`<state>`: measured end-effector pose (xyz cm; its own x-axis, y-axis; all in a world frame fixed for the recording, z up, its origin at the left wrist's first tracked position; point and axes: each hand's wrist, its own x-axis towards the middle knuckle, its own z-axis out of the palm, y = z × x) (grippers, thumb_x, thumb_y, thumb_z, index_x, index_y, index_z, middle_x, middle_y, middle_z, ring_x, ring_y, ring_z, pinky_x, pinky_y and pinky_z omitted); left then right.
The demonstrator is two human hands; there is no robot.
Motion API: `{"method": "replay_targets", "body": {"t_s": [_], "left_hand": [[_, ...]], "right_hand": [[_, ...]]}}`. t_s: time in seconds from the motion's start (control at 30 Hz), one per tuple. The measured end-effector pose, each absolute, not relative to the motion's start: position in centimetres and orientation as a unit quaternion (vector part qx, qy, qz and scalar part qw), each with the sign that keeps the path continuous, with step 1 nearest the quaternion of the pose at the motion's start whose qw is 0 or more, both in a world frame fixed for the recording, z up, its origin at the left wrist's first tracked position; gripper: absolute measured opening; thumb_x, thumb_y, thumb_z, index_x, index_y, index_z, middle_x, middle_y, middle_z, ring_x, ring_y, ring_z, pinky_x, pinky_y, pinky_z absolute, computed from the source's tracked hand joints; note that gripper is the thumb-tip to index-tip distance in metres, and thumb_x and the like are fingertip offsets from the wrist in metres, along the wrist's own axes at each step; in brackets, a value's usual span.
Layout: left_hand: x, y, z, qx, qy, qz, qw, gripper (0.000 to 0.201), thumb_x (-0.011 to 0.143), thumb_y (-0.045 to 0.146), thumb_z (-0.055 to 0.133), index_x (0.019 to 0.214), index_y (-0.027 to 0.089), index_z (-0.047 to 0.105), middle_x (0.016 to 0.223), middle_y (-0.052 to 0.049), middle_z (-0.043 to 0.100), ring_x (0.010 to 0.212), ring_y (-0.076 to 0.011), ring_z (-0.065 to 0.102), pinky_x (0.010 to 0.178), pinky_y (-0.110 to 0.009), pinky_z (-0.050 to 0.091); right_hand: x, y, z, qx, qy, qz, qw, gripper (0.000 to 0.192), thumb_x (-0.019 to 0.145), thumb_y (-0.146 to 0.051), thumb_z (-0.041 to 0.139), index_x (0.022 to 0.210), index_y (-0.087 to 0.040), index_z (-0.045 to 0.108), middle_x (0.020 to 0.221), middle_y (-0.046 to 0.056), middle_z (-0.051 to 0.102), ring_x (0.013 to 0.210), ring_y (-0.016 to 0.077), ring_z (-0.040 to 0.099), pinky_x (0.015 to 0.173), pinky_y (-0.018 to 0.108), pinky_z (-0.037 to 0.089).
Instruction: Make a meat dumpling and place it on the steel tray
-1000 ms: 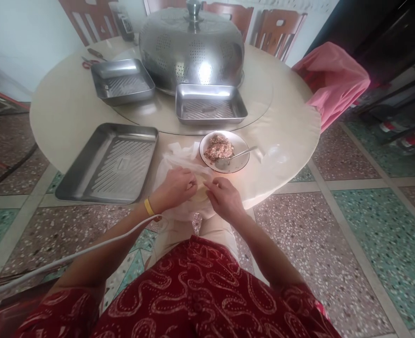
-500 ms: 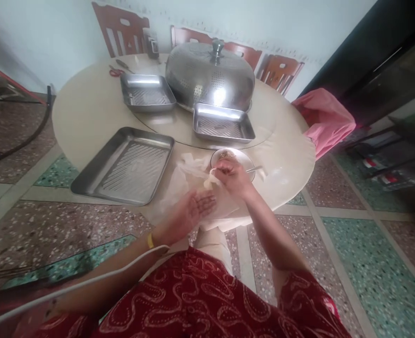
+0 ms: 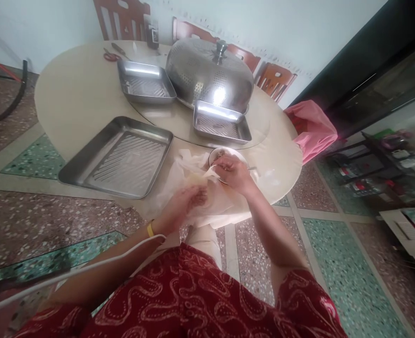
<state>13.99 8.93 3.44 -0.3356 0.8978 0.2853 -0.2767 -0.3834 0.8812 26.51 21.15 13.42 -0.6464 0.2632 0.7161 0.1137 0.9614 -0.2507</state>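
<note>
My right hand [image 3: 231, 172] is closed in a pinch on the edge of a thin pale sheet [image 3: 197, 180], just over the near side of a white bowl [image 3: 241, 155]. Brownish, crumbly filling shows in the bowl, partly hidden by that hand, and the handle of a utensil sticks out to the right. Lower and to the left, my left hand [image 3: 189, 201] has its fingers together and curled in beside the sheet; what they hold is hidden. Crumpled, translucent wrapping [image 3: 167, 195] lies beneath and around both hands at the table's front edge.
A large metal tray [image 3: 122, 159] lies left of my hands. Two smaller trays [image 3: 147, 87] [image 3: 223, 123] rest near a domed steel lid [image 3: 207, 70] on the round table [image 3: 69, 89]. Red scissors [image 3: 111, 56] and a dark jar [image 3: 152, 36] stand farther back. A pink bag [image 3: 315, 129] hangs at right.
My left hand's outstretched fingers have curled in. My right hand still pinches the pale sheet, which now stretches out toward the left. The view has shifted slightly.
</note>
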Motion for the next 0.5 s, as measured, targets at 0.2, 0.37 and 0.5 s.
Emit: {"method": "replay_targets", "body": {"t_s": [0.2,0.37,0.5], "left_hand": [[11.7,8.1,5.4,0.626,0.509,0.59,0.035,0.027,0.086,0.039,0.057,0.094,0.019,0.073,0.111,-0.01,0.071,0.111,-0.0264,0.059,0.108,-0.045,0.039],[14.2,9.2,6.7,0.485,0.368,0.686,0.399,0.038,0.092,0.048,0.048,0.107,0.02,0.068,0.115,-0.009,0.07,0.111,-0.0221,0.063,0.103,-0.038,0.046],[15.9,10.1,8.7,0.345,0.212,0.688,0.602,0.055,0.099,0.054,0.027,0.101,0.014,0.065,0.108,-0.012,0.069,0.112,-0.0195,0.062,0.104,-0.034,0.046]], "right_hand": [[26.2,21.6,14.6,-0.108,-0.878,0.264,0.384,0.018,0.081,-0.034,0.065,0.071,-0.019,0.066,0.065,-0.003,0.063,0.062,0.011,0.057,0.059,0.026,0.045],[27.1,21.0,16.5,-0.106,-0.861,0.334,0.369,0.03,0.078,-0.048,0.068,0.073,-0.019,0.065,0.058,-0.004,0.061,0.048,0.0088,0.053,0.047,0.023,0.043],[27.9,19.4,15.7,-0.051,-0.891,0.109,0.437,0.019,0.088,-0.034,0.061,0.076,-0.022,0.068,0.075,-0.001,0.068,0.071,0.0145,0.062,0.068,0.032,0.052]]}}
